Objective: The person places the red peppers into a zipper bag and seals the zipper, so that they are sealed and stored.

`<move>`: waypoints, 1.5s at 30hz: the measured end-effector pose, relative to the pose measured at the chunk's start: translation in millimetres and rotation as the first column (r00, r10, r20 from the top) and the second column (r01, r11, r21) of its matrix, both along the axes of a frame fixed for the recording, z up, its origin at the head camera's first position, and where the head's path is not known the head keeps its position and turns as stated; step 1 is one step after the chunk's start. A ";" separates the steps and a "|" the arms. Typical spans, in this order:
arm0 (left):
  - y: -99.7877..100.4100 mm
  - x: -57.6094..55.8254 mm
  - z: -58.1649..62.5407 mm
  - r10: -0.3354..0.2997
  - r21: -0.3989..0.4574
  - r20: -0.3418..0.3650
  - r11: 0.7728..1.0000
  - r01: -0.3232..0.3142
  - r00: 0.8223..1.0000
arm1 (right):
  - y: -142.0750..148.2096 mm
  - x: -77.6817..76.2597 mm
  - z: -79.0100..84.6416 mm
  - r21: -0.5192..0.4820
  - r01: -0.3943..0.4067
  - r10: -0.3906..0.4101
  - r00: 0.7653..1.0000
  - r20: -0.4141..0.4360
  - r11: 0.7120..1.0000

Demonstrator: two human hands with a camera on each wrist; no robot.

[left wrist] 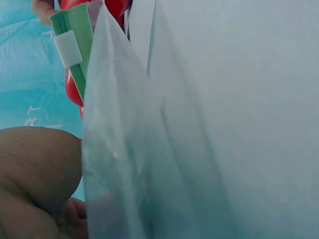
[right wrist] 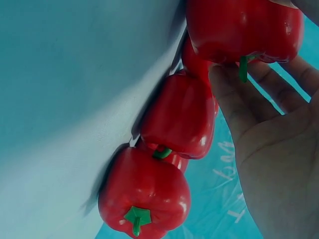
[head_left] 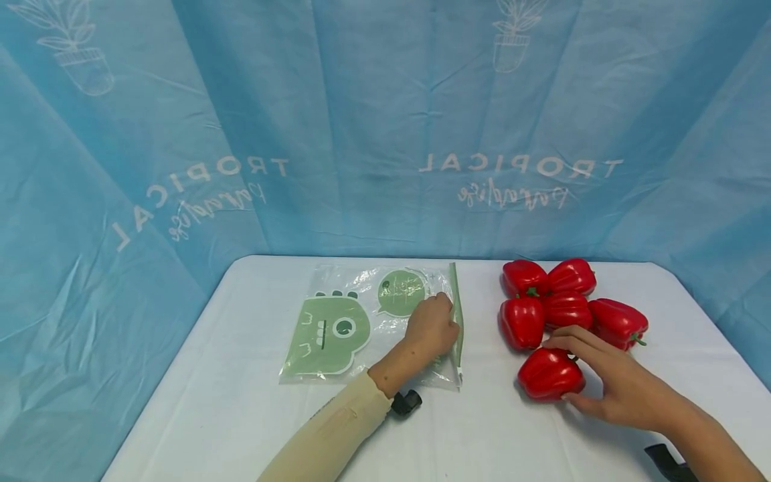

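A clear zip bag [head_left: 385,335] with green cartoon prints lies flat on the table, its green zip strip [head_left: 456,301] along the right side. My left hand [head_left: 430,326] grips the bag close to that strip with curled fingers. In the left wrist view a fold of the clear plastic [left wrist: 114,139] rises beside the hand [left wrist: 40,174], and a white slider [left wrist: 68,49] sits on the strip. On the right, my right hand [head_left: 614,381] holds a red bell pepper [head_left: 551,375] between thumb and fingers. Its green stem [right wrist: 243,68] shows in the right wrist view.
Several more red bell peppers [head_left: 566,310] are grouped just behind the held one, at the table's back right. The white table [head_left: 199,415] has rounded back corners. A blue printed curtain [head_left: 373,134] hangs behind and at both sides.
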State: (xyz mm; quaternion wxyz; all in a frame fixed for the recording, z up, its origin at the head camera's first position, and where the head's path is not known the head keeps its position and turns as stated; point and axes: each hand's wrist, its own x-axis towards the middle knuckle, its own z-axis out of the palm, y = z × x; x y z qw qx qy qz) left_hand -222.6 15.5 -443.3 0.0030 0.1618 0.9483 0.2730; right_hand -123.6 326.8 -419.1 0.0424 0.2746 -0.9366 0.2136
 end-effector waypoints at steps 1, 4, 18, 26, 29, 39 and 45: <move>-1.1 -0.6 -0.1 -0.005 0.015 -0.006 1.000 0.005 1.000 | -0.5 0.5 -0.1 -0.002 -0.002 0.002 1.000 -0.003 1.000; -4.4 -1.7 -0.3 -0.021 0.055 -0.018 0.998 0.022 1.000 | -2.1 2.3 -0.5 -0.004 -0.008 0.007 1.000 -0.016 1.000; -20.9 -5.4 1.5 -0.025 0.205 0.005 0.979 0.023 1.000 | -14.2 4.3 2.0 -0.040 -0.039 0.034 0.992 -0.118 0.998; -27.7 -10.0 2.9 -0.069 0.217 0.036 0.974 0.059 0.997 | -35.5 -2.1 13.3 -0.060 -0.064 0.051 0.980 -0.192 0.996; -28.3 -10.2 4.4 -0.069 0.253 0.059 0.966 0.052 0.996 | -45.7 -6.4 19.8 -0.071 -0.076 0.058 0.971 -0.230 0.995; -30.5 -3.5 20.7 -0.041 0.327 0.075 0.945 0.014 0.996 | -74.6 -26.4 24.1 -0.108 -0.027 -0.001 0.968 -0.250 0.994; -29.2 2.8 27.5 -0.035 0.309 0.065 0.951 0.013 0.997 | -90.5 -38.4 20.1 -0.135 0.030 -0.063 0.968 -0.245 0.990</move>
